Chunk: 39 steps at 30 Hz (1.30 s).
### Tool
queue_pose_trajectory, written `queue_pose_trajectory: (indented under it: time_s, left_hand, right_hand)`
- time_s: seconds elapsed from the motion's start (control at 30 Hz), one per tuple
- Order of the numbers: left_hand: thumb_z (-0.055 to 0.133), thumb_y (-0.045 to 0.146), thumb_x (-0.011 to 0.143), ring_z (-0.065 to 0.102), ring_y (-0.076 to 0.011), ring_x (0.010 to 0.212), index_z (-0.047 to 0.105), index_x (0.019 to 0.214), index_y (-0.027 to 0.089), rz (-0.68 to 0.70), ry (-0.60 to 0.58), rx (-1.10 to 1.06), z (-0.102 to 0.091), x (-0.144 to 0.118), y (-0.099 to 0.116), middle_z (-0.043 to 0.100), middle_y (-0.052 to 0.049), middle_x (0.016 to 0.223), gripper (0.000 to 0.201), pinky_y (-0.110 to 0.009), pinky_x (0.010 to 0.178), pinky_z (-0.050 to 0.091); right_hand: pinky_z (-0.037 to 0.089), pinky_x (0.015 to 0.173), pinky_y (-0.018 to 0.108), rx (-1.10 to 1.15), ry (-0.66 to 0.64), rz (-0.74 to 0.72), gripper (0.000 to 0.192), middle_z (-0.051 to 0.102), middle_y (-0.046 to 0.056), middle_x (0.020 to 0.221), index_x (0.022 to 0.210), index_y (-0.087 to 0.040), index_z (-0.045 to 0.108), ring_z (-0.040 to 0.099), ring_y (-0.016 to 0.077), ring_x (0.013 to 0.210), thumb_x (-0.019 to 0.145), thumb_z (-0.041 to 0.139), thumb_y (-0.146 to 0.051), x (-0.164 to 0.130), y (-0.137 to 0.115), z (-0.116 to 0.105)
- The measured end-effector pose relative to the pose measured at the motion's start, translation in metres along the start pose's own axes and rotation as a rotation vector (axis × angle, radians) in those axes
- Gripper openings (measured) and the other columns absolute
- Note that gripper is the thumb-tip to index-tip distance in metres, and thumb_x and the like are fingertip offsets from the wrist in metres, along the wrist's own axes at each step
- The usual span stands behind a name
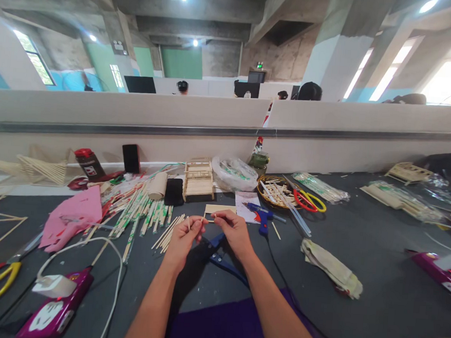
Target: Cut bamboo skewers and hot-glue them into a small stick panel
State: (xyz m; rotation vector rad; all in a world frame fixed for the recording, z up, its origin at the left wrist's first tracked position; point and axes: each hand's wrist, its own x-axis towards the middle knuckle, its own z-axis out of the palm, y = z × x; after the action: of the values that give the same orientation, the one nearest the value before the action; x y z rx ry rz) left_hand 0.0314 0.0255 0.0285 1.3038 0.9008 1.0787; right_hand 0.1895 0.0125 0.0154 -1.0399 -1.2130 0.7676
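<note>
While both hands hover just above the dark table (358,260), the person holds a thin wooden stick (206,218) level between them. The left hand (184,235) pinches one end between thumb and fingertips, and the right hand (233,230) pinches the other end the same way, the remaining fingers curled in. The stick sits in the air, just in front of a small flat wooden panel (219,209) lying on the table. A blue glue gun (260,212) rests just right of that panel, a blue-handled cutter (219,253) lies under the wrists, and loose sticks (169,230) lie fanned beside the left hand.

To my eye, handling this well means keeping the pinches light and close to the ends, so the slender stick stays straight rather than bowing or snapping, and keeping the wrists clear of the glue gun's cord (280,276).
</note>
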Motion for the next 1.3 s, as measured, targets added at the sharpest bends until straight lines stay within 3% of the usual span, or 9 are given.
queue_pose_trajectory:
  time_s: [0.37, 0.63, 0.97, 1.3]
  left_hand:
    - [0.063, 0.052, 0.076, 0.037, -0.0041, 0.047, 0.064, 0.108, 0.016, -0.066, -0.029, -0.065, 0.002, -0.003, 0.003, 0.051, 0.003, 0.066, 0.047, -0.017, 0.042, 0.021]
    - [0.069, 0.051, 0.069, 0.032, -0.0023, 0.043, 0.065, 0.107, 0.016, -0.109, 0.120, -0.103, -0.005, 0.006, -0.009, 0.053, 0.004, 0.064, 0.052, -0.017, 0.041, 0.018]
    - [0.070, 0.048, 0.065, 0.036, -0.0049, 0.045, 0.068, 0.104, 0.015, -0.092, 0.240, 0.022, -0.013, 0.011, -0.022, 0.046, 0.007, 0.056, 0.051, -0.018, 0.043, 0.021]
    - [0.069, 0.044, 0.065, 0.037, -0.0052, 0.048, 0.067, 0.106, 0.014, -0.128, 0.253, -0.015, -0.013, 0.011, -0.022, 0.053, 0.003, 0.062, 0.051, -0.017, 0.044, 0.021]
  right_hand:
    - [0.050, 0.077, 0.032, 0.141, -0.054, 0.117, 0.018, 0.072, 0.002, 0.087, 0.086, -0.024, 0.073, 0.064, 0.0191, 0.081, 0.073, 0.066, -0.035, -0.002, -0.009, 0.005]
    - [0.048, 0.064, 0.026, 0.228, -0.064, 0.167, 0.020, 0.069, 0.000, 0.076, 0.085, -0.021, 0.068, 0.062, 0.0143, 0.067, 0.072, 0.069, -0.035, -0.003, -0.002, 0.003]
    - [0.040, 0.043, 0.017, 0.374, 0.264, 0.268, 0.022, 0.052, -0.008, 0.052, 0.072, -0.018, 0.057, 0.047, 0.0060, 0.044, 0.067, 0.073, -0.034, 0.008, 0.010, -0.027]
    - [0.048, 0.046, 0.017, 0.632, 0.366, 0.415, 0.031, 0.065, -0.002, 0.063, 0.078, -0.016, 0.061, 0.062, 0.0107, 0.056, 0.056, 0.082, -0.027, 0.013, 0.013, -0.042]
